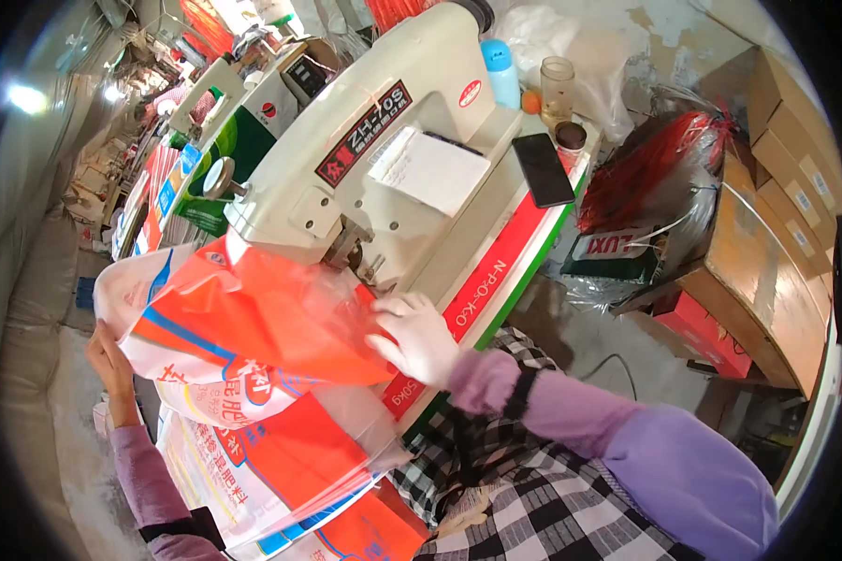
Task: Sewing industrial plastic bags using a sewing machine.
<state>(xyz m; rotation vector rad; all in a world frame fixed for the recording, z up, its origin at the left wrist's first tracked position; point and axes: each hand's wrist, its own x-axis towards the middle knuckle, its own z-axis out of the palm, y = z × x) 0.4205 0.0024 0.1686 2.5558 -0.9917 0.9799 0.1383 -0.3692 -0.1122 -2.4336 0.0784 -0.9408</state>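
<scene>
An orange and white woven plastic bag (243,313) with blue stripes is spread under the head of a cream sewing machine (290,168). My bare left hand (110,363) grips the bag's left edge, its fingertips partly behind the material. On the right, my right hand (416,338) wears a white glove. Its thumb and fingers are apart and rest against the bag's right end, close below the needle area (360,257). A clear film shows along the bag near that glove. More printed bags (215,477) hang below, toward my lap.
On the machine table (496,280) lie a black phone (543,170) and a white paper pad (430,170) on the machine bed. A blue bottle (500,75) and a glass jar (558,89) stand behind. Cardboard boxes (748,271) and red netting (650,178) occupy the right side.
</scene>
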